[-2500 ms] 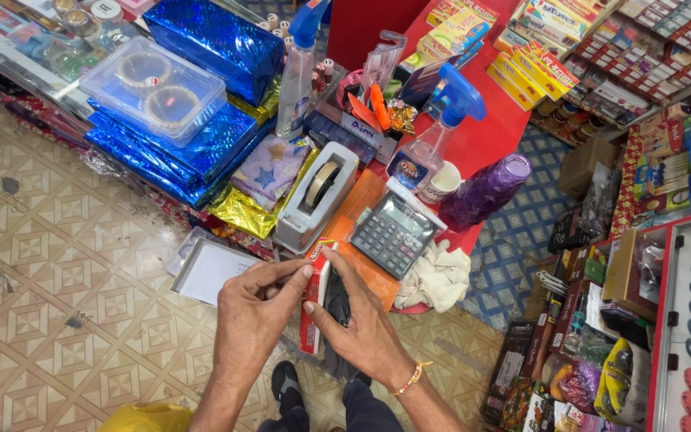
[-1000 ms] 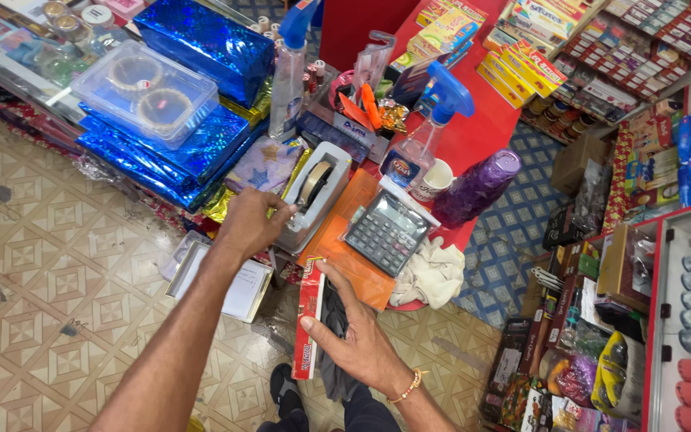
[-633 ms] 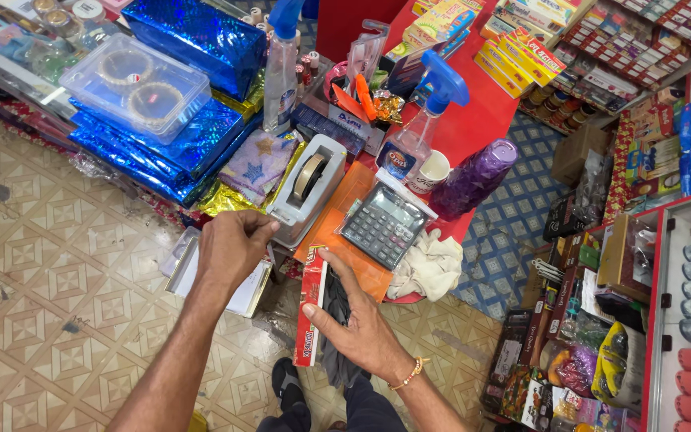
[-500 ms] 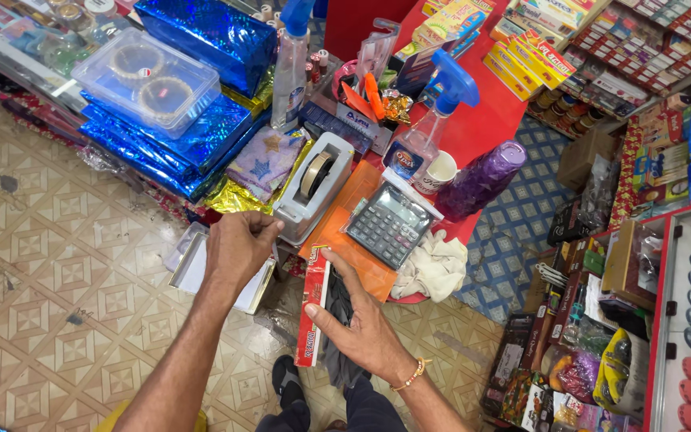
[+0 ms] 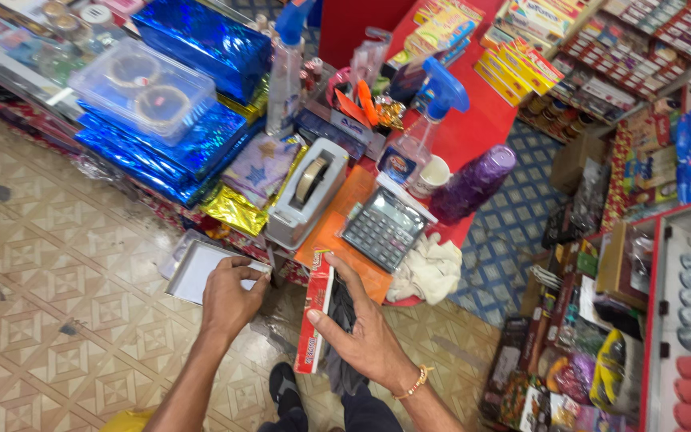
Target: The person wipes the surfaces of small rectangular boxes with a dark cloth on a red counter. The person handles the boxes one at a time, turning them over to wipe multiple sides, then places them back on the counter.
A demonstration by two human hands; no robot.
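Red box (image 5: 316,320), long and narrow, stands on end at the lower centre of the frame, just below the near edge of the worktop (image 5: 473,132). Your right hand (image 5: 365,340) holds it from the right side: the thumb lies across its face, the fingers spread along and behind it, so the hand is partly open but gripping. Your left hand (image 5: 229,296), left of centre, is curled with the fingertips pinched near a shallow white tray (image 5: 197,272) that lies at the worktop's lower left edge; you cannot tell whether anything small is held in the pinch, though the fingers appear to touch the tray's rim.

Above the box, note the tape dispenser (image 5: 307,192) and the calculator (image 5: 383,230) side by side on an orange sheet (image 5: 345,240), with a crumpled white cloth (image 5: 429,270) just right of them. Blue foil-wrapped parcels (image 5: 177,136) occupy the upper left, topped by a clear plastic container (image 5: 141,88). Spray bottles (image 5: 421,132) and a purple bottle (image 5: 473,184) lie at centre right.

Judged from this arrangement, the step in hand is steadying the box upright while the left hand attends to the tray. The next move would call for you to keep the right grip firm, since the box balances on its narrow end, and to bring the left hand across without knocking the dispenser.
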